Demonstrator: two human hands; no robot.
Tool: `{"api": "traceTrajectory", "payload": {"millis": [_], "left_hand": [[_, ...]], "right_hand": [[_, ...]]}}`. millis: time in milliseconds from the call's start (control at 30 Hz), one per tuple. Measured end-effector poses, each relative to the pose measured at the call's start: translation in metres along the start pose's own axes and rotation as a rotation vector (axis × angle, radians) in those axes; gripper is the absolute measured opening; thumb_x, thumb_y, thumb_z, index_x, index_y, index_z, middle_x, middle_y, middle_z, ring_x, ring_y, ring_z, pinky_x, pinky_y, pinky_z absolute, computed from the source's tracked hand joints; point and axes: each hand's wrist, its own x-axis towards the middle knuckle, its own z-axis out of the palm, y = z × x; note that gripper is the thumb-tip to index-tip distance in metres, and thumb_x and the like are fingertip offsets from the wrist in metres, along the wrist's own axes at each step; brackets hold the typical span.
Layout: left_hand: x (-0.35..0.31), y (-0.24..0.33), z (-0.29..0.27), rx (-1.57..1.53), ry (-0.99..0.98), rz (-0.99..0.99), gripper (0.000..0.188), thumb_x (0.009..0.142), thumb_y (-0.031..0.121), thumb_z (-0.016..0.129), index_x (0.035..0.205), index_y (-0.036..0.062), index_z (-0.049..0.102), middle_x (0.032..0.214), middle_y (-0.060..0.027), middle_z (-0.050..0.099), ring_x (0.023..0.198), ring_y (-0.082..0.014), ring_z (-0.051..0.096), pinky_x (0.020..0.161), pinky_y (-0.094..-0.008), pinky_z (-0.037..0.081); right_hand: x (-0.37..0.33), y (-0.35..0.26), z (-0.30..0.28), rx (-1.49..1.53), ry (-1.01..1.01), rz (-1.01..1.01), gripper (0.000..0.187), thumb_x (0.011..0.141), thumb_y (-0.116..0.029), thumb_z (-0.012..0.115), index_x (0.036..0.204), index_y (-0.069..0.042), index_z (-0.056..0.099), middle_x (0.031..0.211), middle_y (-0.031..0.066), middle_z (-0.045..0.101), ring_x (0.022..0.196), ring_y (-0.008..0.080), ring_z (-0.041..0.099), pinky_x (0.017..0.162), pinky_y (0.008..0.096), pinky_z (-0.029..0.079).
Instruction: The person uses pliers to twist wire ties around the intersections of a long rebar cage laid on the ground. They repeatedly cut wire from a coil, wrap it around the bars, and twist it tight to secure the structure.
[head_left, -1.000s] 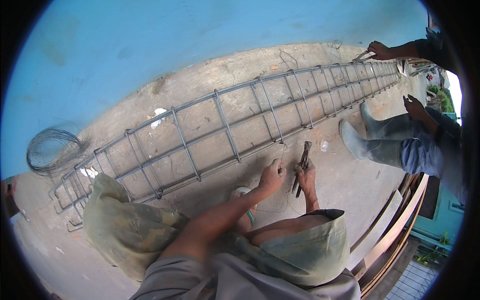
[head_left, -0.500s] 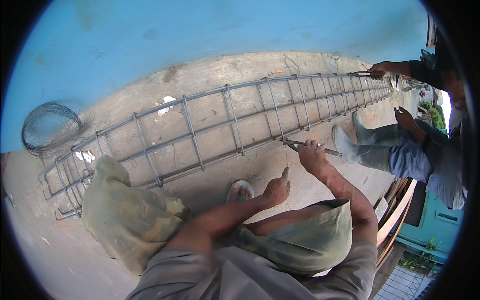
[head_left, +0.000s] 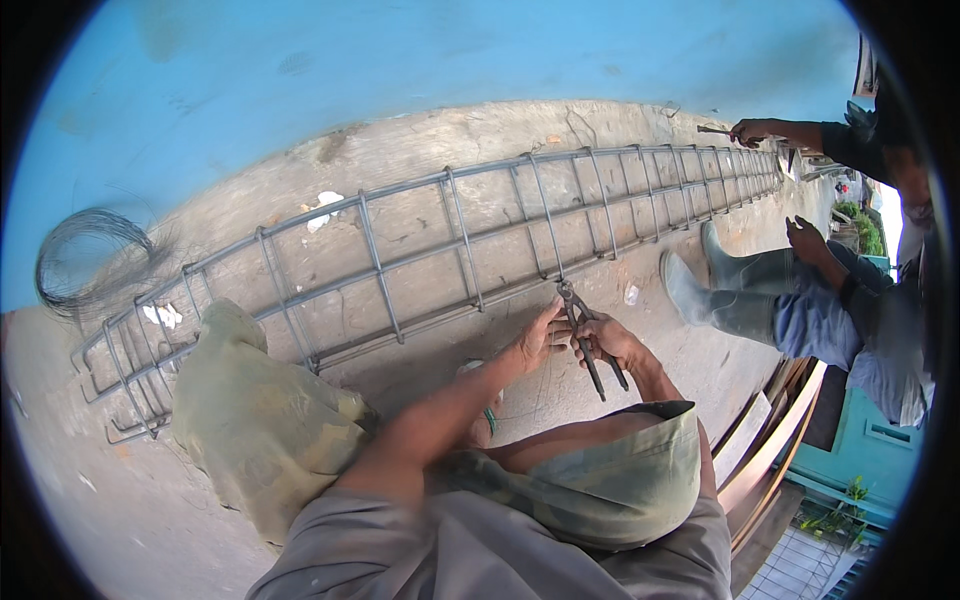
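A long cage of grey steel bars with square stirrups [head_left: 378,268] lies on the concrete in front of me. My right hand [head_left: 614,340] is closed round a pair of dark pincers [head_left: 572,306]. Their jaws touch the near edge of the cage at a stirrup joint, and the handles point back toward me, slightly apart. Just left of the jaws is my left hand [head_left: 540,338], its fingers apart and close to the pincers. Whether a thin wire lies between those fingers is too small to tell.
A loose coil of thin wire [head_left: 92,262] lies by the blue wall [head_left: 420,50] at the left. At the right a co-worker in grey rubber boots [head_left: 745,312] holds a tool [head_left: 713,130] near the cage's far end. Wooden boards [head_left: 775,430] are stacked at the right.
The pincers have swung from lying sideways to pointing back toward me, jaws at the joint. My left hand has moved up beside them. The co-worker's tool has lifted slightly off the cage.
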Motion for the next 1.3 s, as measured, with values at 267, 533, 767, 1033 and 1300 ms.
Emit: {"api": "traceTrajectory", "payload": {"millis": [267, 533, 767, 1033, 1300], "left_hand": [[0.038, 0.007, 0.048, -0.225, 0.2, -0.043, 0.034, 0.091, 0.041, 0.065, 0.092, 0.0073, 0.059, 0.088, -0.008, 0.064, 0.091, -0.0226, 0.064, 0.075, -0.038, 0.055], [0.079, -0.024, 0.074, -0.356, 0.521, 0.12, 0.022, 0.088, 0.019, 0.072, 0.079, 0.0083, 0.055, 0.069, -0.0028, 0.05, 0.063, -0.0199, 0.058, 0.06, -0.0355, 0.054], [0.055, -0.006, 0.043, -0.372, 0.015, -0.027, 0.018, 0.088, 0.026, 0.071, 0.093, 0.0095, 0.065, 0.085, -0.0041, 0.067, 0.084, -0.0221, 0.067, 0.077, -0.0417, 0.054], [0.057, -0.02, 0.037, -0.223, 0.092, -0.03, 0.023, 0.089, 0.03, 0.071, 0.08, 0.0123, 0.06, 0.071, 0.0008, 0.06, 0.073, -0.0171, 0.064, 0.075, -0.0393, 0.055], [0.053, -0.005, 0.053, -0.081, 0.352, -0.027, 0.025, 0.088, 0.034, 0.072, 0.078, 0.0155, 0.058, 0.068, 0.0034, 0.057, 0.071, -0.016, 0.063, 0.069, -0.034, 0.052]], "right_hand": [[-0.026, -0.012, 0.018, -0.297, 0.147, -0.017, 0.066, 0.092, -0.053, 0.055, 0.131, 0.0, 0.043, 0.088, 0.0179, 0.065, 0.082, 0.0307, 0.069, 0.072, 0.0449, 0.057], [-0.054, 0.085, 0.01, -1.144, 0.894, -0.25, 0.073, 0.071, -0.017, 0.075, 0.135, -0.007, 0.043, 0.109, 0.0184, 0.057, 0.099, 0.0384, 0.059, 0.085, 0.047, 0.05], [-0.055, 0.072, -0.034, -0.156, 0.163, -0.018, 0.031, 0.081, -0.009, 0.06, 0.11, 0.004, 0.057, 0.081, 0.0147, 0.067, 0.068, 0.0248, 0.066, 0.061, 0.0327, 0.052], [-0.096, 0.153, -0.074, -0.222, -0.058, -0.398, 0.028, 0.082, -0.026, 0.071, 0.099, -0.004, 0.066, 0.082, 0.0147, 0.068, 0.073, 0.0271, 0.067, 0.072, 0.0382, 0.051], [-0.229, 0.068, -0.087, -0.828, 0.623, 0.167, 0.1, 0.065, -0.014, 0.084, 0.149, -0.005, 0.03, 0.143, 0.0233, 0.046, 0.138, 0.0373, 0.036, 0.113, 0.046, 0.033]]}}
